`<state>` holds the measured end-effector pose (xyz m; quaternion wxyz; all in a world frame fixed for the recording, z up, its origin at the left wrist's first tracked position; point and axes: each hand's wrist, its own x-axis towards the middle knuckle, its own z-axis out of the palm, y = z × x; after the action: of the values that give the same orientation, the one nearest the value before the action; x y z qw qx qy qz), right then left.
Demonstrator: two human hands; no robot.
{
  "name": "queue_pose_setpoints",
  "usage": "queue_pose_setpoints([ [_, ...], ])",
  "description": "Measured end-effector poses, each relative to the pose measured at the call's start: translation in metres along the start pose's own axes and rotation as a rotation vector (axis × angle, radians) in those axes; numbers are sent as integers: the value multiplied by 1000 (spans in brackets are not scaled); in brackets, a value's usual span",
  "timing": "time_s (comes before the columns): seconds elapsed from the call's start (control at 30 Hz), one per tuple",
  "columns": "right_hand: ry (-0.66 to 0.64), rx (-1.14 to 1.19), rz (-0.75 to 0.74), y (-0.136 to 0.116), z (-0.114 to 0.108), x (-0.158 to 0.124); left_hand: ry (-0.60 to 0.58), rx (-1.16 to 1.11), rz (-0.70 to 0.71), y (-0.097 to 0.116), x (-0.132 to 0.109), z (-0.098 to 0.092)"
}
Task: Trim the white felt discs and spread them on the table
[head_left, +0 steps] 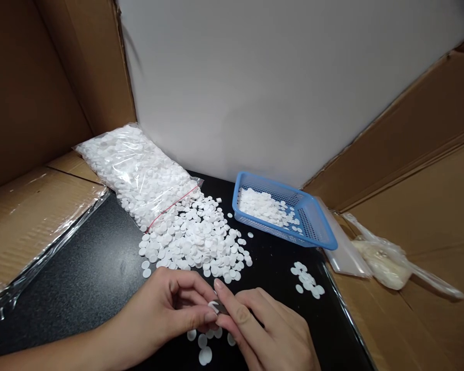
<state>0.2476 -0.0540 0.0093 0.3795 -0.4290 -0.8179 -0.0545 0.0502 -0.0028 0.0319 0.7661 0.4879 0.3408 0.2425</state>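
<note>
The bag lay left of the basket, with a pile of discs at the bag's mouth on the surface. More discs lay in the basket and before it.

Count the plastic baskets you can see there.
1: a blue perforated basket on the black table, to the right of the white discs spilled from the bag. No other shows.

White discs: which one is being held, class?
The disc held by the left hand, beside a dark piece; the others lie in the bag, the blue basket or on the black table.
</note>
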Motion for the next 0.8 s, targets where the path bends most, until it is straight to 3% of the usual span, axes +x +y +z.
queue_pose_setpoints([
  [0.8, -10, 46, 11, 1, 0, 0, -30, -58, -19, 0, 1, 0],
])
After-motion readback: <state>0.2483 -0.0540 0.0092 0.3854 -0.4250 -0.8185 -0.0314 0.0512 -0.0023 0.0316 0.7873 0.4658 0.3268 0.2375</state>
